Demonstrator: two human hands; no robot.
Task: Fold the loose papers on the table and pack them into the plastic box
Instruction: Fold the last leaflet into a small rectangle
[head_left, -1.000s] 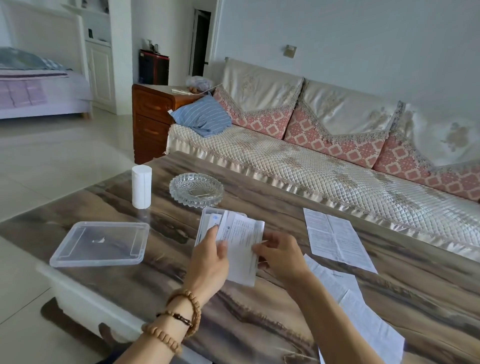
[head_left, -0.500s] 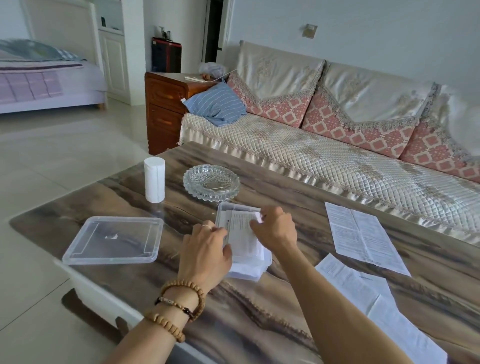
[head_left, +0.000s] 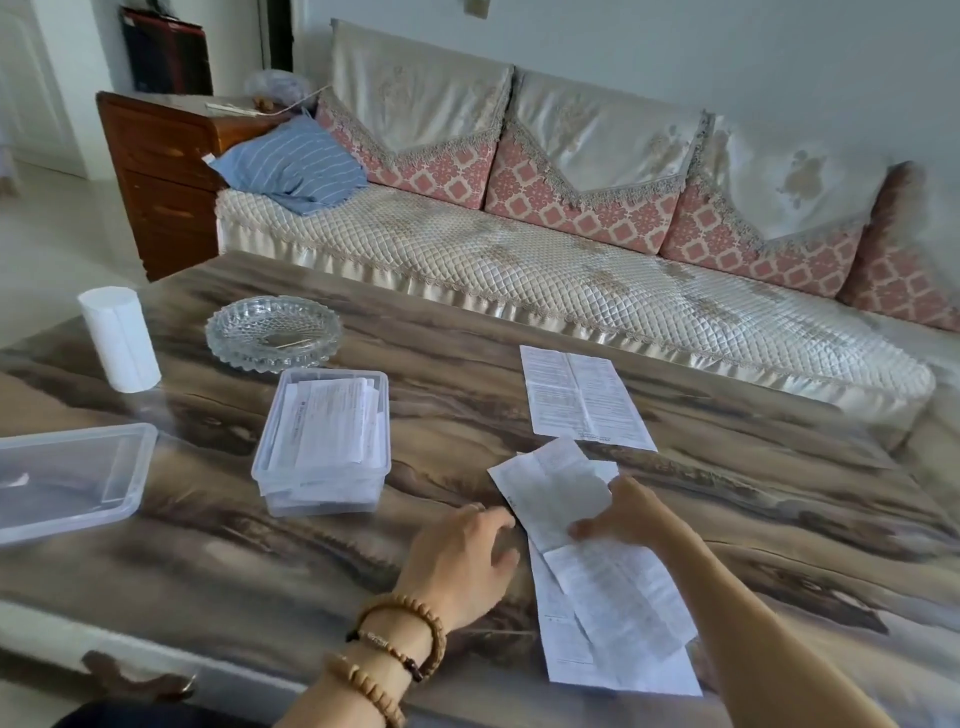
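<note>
Three loose papers (head_left: 582, 402), one box (head_left: 324, 441)

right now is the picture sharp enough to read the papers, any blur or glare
Head view: no. Print on the loose papers is smeared; both hands, left hand and right hand, look motion-blurred; soft window glare washes the table far edge.

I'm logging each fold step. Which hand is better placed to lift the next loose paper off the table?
The right hand: it already pinches the top loose paper, whose far end is raised. The left hand lies beside that sheet's near edge with relaxed fingers, holding nothing.
</note>
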